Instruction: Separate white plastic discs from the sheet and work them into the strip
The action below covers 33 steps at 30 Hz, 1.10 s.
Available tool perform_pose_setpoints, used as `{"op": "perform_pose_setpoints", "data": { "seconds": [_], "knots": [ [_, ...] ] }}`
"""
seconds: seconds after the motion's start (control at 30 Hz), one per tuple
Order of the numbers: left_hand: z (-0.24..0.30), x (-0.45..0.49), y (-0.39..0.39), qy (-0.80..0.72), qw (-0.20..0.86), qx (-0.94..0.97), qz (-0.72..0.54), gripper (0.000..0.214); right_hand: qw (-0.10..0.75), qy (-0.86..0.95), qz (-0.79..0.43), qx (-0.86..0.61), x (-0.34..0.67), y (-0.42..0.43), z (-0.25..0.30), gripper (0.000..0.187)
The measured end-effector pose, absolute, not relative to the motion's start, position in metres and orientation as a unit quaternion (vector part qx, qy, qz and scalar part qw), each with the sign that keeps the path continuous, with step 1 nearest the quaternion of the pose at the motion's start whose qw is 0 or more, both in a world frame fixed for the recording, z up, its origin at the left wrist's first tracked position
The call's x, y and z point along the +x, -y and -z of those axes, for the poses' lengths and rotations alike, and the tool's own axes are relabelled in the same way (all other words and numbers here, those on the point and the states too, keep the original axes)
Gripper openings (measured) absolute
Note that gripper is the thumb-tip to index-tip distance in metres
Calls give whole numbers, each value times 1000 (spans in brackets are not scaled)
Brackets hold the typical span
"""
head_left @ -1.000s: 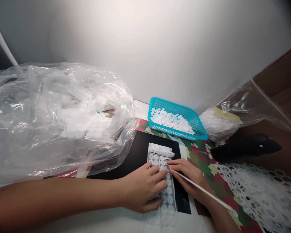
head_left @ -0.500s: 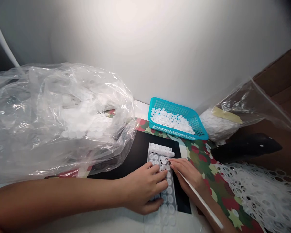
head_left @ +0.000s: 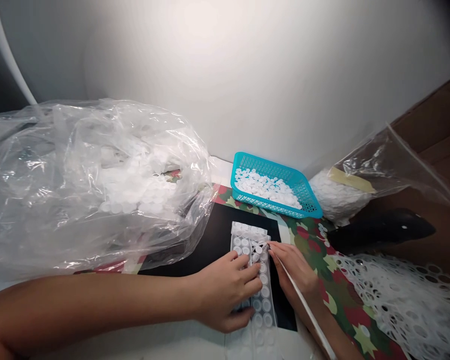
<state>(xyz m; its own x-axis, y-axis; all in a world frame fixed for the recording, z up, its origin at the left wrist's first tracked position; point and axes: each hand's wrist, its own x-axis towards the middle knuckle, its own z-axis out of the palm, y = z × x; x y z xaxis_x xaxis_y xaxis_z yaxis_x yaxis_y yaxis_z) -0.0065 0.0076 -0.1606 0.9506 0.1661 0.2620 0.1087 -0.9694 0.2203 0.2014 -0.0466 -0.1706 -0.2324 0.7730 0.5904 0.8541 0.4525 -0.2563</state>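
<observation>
A sheet of white round discs in rows (head_left: 264,291) lies lengthwise on a black mat (head_left: 213,230). My left hand (head_left: 228,290) rests on the sheet with fingers spread, pressing it and hiding part of its left rows. At the sheet's upper right, my right hand (head_left: 294,267) is closed, thumb and fingertips pinched together. From that pinch a long thin white strip (head_left: 307,310) trails down over the wrist. Thin white material looks lifted around the discs by the fingertips. Its exact link to the strip is too small to make out.
Behind the mat stands a turquoise basket (head_left: 315,210) with many loose white discs. A large clear plastic bag (head_left: 60,200) fills the left. At right are another bag (head_left: 341,197), a black object (head_left: 386,230) and a heap of hole-punched white sheets (head_left: 408,300).
My right hand has shifted slightly to the right, still pinching, and the thin material by its fingertips is lifted further. My left hand stays on the sheet.
</observation>
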Motion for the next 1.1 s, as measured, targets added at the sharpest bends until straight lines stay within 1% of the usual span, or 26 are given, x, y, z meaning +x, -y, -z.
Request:
{"op": "perform_pose_setpoints", "data": {
  "seconds": [0.33,0.43,0.53,0.67,0.8,1.1],
  "knots": [
    [161,-7,-7,-78,114,980,-146,28,337,769,43,-541,201,46,173,24],
    [162,-8,-7,-77,114,979,-150,30,332,780,-8,-531,204,43,171,19],
    [163,-9,-7,-78,111,979,-151,31,316,784,-85,-528,210,41,166,14],
    [163,-9,-8,-81,120,978,-150,33,309,773,-148,-535,215,42,163,12],
    [166,-9,-9,-89,133,975,-154,40,312,776,-149,-527,214,42,162,12],
    [168,-11,-8,-102,145,973,-146,43,287,805,-109,-508,217,42,168,15]
  ]
}}
